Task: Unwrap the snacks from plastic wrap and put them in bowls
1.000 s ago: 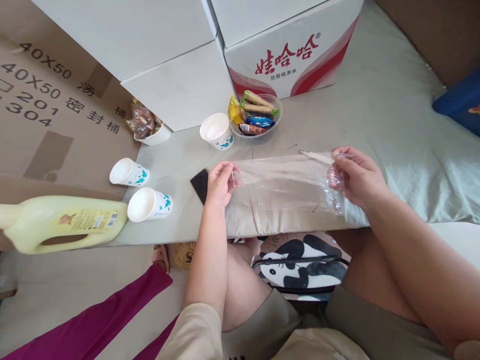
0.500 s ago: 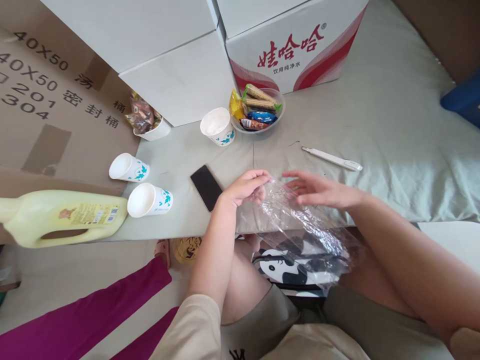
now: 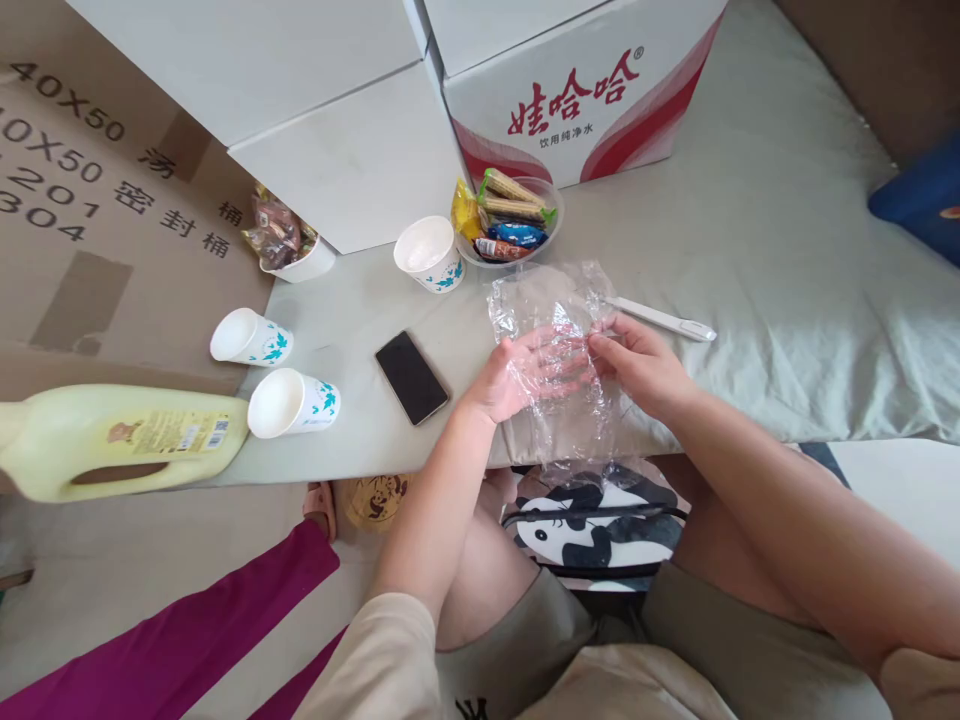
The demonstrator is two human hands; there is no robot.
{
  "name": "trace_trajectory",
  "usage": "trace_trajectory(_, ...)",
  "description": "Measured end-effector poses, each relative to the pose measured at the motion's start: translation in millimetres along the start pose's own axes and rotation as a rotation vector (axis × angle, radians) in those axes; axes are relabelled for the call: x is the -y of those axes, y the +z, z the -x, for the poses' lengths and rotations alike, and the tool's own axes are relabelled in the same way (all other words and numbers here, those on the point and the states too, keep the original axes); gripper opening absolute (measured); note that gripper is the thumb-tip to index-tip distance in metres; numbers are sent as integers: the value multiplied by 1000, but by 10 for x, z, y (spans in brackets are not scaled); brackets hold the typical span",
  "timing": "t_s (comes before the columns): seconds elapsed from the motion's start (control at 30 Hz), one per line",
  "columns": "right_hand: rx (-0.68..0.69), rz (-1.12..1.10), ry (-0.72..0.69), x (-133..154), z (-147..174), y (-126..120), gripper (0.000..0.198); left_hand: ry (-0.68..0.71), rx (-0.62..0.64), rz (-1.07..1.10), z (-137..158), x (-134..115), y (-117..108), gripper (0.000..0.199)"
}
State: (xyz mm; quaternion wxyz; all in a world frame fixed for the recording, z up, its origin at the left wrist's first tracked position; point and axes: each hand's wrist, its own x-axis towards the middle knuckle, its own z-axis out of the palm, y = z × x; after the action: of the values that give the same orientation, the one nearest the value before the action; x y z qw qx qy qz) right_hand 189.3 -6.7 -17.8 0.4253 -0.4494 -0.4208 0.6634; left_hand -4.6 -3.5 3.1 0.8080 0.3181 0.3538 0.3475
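A crumpled clear plastic bag is spread between my hands, over the front edge of the covered surface. My left hand lies behind or inside the film, its fingers stretched out toward the right and showing through it. My right hand pinches the bag's right side between thumb and fingers. Just beyond the right hand lies a white utility knife, partly overlapped by the bag's edge. To the left of my left hand rests a black phone.
A clear bowl of wrapped snacks and a paper cup stand before white cartons. Two more paper cups and a pale yellow jug are at left. A panda-patterned bag sits between my knees; another person's purple trouser leg is lower left.
The plastic bag has swung up and away from my lap onto the surface. My left hand has opened behind the film, and the right hand has closed on its side.
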Motion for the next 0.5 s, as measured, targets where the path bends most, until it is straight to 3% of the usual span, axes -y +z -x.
trace_trajectory(0.13, -62, 69, 2, -1, 7, -49, 34, 65, -140, -106, -34, 10, -21, 52)
trace_trajectory(0.33, -14, 81, -12, 52, 32, -75, 31, 202, -327, -122, -29, -23, -123, 48)
trace_trajectory(0.4, 55, 119, 22, 59, 38, -63, 31, 171, -325, -110, -17, -23, -134, 44)
trace_trajectory(0.5, 65, 145, 17, 64, 42, -60, 25, 0, -260, -208, -10, -14, -153, 38)
